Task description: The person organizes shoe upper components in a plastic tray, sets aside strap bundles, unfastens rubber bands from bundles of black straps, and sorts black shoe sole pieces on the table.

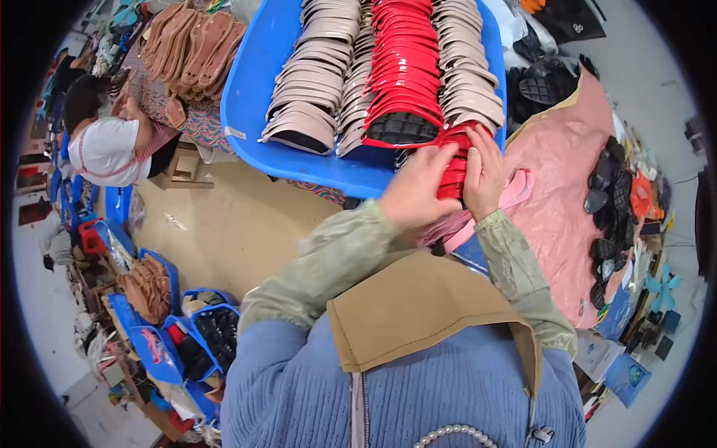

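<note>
A stack of red curved shoe pieces (454, 173), glossy and nested like shoe straps, stands between my hands at the near right corner of a blue tub (246, 89). My left hand (418, 187) is closed against its left side, thumb and fingers at the stack, slightly blurred. From the right, my right hand (484, 168) presses its fingers along the same stack. Behind them in the tub lie a long row of red pieces (403, 82) and rows of beige pieces (310, 75), arched and nested. My palms hide part of the held stack.
Pink strips (517, 188) lie right of my hands, beside a pink sheet (556, 179) with black soles (612, 194) along it. Brown shoe pieces (198, 48) are piled left of the tub, near a seated person (112, 145). Blue bins (157, 351) stand lower left.
</note>
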The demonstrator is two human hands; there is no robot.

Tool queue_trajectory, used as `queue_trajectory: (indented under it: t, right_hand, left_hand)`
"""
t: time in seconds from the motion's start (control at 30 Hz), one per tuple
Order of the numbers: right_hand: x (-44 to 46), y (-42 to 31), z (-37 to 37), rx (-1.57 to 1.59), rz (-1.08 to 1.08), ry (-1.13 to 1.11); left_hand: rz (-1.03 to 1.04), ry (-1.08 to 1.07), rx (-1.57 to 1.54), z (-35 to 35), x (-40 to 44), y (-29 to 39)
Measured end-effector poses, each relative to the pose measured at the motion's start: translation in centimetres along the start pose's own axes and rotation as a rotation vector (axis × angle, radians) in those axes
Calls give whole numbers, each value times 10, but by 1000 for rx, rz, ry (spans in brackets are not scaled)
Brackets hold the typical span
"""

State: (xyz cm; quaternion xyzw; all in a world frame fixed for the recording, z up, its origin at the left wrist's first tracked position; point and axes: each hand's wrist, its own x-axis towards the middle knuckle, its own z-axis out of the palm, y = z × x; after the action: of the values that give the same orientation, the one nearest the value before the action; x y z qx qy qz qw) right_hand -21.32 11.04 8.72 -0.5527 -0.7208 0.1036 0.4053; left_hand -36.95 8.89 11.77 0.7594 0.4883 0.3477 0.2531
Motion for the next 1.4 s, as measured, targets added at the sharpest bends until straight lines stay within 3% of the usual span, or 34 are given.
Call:
queue_trajectory:
  t: [0.03,0.1,0.17,0.27,0.3,0.4,0.47,0.53,0.57,0.7,0.9,1.07,1.2,1.4]
  right_hand:
    - [-1,-2,1,34,32,-22]
    - [3,-13,-7,27,-8,-16]
    - [7,-25,-16,31,-28,-20]
    - [32,-44,-11,63,-152,-181]
    - [42,-48,1,62,-162,-183]
    - [64,-47,30,-184,-330,-297]
    - [67,-41,45,-175,-221,-459]
    - [67,-40,60,-169,-116,-647]
    - [67,-39,63,-169,-120,-659]
    - [77,-29,61,-302,-224,-558]
    - [75,-39,52,-315,-198,-657]
    - [82,-24,55,-258,-242,-559]
    - [78,-32,56,-131,-108,-598]
    - [73,-25,56,-4,-133,-645]
  left_hand:
    - [1,-19,-230,-18,-3,-4]
    - [54,280,69,-51,-10,-21]
    - [-31,367,224,-78,-19,-46]
    - [-201,27,475,-100,-22,-86]
    - [-204,38,475,-99,-16,-95]
    - [-200,-284,787,-94,4,-101]
    - [-220,-365,877,-88,19,-91]
    - [-143,-584,1044,-81,23,-91]
    - [-155,-586,1037,-79,22,-97]
    - [157,-297,1088,-56,21,-127]
    - [101,-254,1124,-38,25,-155]
    - [229,-279,949,-47,32,-157]
    - [178,-181,1039,-39,26,-152]
    - [110,-201,1190,-28,16,-154]
